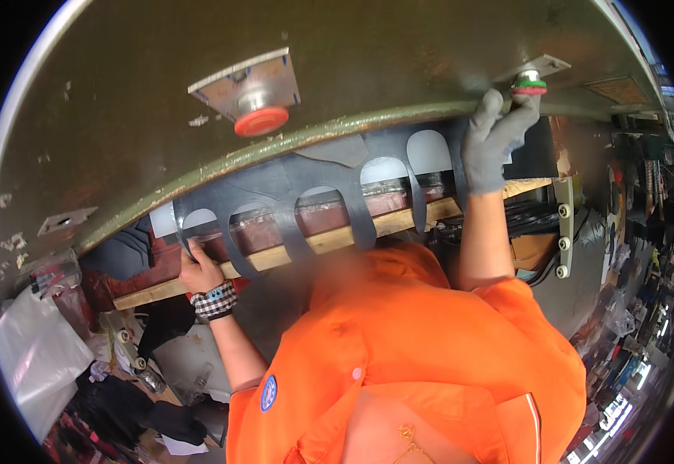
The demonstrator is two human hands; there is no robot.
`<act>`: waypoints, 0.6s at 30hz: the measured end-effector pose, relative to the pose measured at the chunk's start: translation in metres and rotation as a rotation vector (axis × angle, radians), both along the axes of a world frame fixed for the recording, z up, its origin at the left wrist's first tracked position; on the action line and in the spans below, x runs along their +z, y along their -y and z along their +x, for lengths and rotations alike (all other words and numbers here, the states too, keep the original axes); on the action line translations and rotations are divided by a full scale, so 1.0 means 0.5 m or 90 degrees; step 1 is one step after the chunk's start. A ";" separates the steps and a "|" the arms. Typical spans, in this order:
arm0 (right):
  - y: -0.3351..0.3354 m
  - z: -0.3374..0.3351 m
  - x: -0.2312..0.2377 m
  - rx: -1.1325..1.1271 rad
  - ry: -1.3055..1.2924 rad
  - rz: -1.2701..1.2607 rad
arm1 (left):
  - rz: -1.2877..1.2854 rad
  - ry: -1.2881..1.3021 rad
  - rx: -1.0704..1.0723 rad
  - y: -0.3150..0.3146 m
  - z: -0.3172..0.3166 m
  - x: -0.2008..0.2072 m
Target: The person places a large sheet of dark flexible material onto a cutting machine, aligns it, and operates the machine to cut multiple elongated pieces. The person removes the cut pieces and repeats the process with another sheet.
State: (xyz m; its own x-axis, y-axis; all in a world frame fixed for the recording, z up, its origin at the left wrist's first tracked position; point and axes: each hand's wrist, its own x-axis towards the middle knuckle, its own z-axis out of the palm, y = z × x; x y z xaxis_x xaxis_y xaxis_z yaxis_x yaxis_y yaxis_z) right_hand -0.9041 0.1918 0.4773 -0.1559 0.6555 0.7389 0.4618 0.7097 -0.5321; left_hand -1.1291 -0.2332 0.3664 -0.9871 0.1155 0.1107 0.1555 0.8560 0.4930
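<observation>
A dark grey sheet [280, 203] with rounded cut-outs lies across a work surface below a large green machine beam [399, 54]. My bare left hand [200, 267] is closed at the sheet's left end, with its fingers on a narrow strip. A checkered band circles that wrist. Up at the right, my right hand [496, 143] in a grey glove reaches to a push button [530, 83] with a green and red rim. One finger touches the button from below, the thumb stands apart, and nothing is held.
A red mushroom button [261, 121] juts from the beam at the left. Several dark cut pieces [120, 254] are stacked left of the sheet. A wooden strip [329, 241] runs along the front edge. Clear plastic bags [39, 363] hang at the lower left.
</observation>
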 end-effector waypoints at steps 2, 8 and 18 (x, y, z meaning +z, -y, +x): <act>-0.001 -0.006 0.006 -0.002 -0.036 -0.070 | -0.008 0.000 -0.013 -0.009 -0.023 0.000; -0.004 0.029 0.013 0.014 0.103 0.008 | 0.001 -0.032 -0.043 -0.015 -0.059 0.008; 0.206 0.136 -0.151 0.272 0.283 -0.133 | 0.153 -0.021 -0.096 0.000 -0.035 -0.013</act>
State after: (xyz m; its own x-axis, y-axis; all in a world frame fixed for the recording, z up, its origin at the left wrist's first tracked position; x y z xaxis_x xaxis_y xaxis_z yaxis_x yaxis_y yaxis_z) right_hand -0.8361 0.0887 0.4018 -0.6962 0.5914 0.4068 0.3704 0.7814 -0.5022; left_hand -1.1465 -0.2333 0.3602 -0.9563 0.2270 0.1845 0.2912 0.6811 0.6718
